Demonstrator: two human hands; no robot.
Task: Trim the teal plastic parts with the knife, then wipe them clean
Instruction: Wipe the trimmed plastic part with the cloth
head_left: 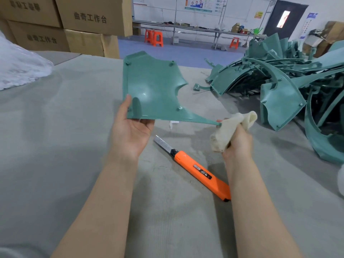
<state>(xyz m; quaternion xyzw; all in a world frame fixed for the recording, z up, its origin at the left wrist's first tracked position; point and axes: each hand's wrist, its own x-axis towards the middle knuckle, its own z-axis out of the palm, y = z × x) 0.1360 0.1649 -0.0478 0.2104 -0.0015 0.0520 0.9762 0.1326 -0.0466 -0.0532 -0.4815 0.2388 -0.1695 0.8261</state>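
The left hand (130, 131) held the teal part (150, 88) up by its lower corner over the table (55, 146), the right hand (236, 140) gripped a rag (229, 127) at its pointy tip, knife (193, 168) lying below, and it looked light, stiff, slick, best pinched at the edges

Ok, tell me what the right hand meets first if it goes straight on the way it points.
The right hand, gripping the cloth, would likely first meet the narrow tip of the teal part held by the left hand.
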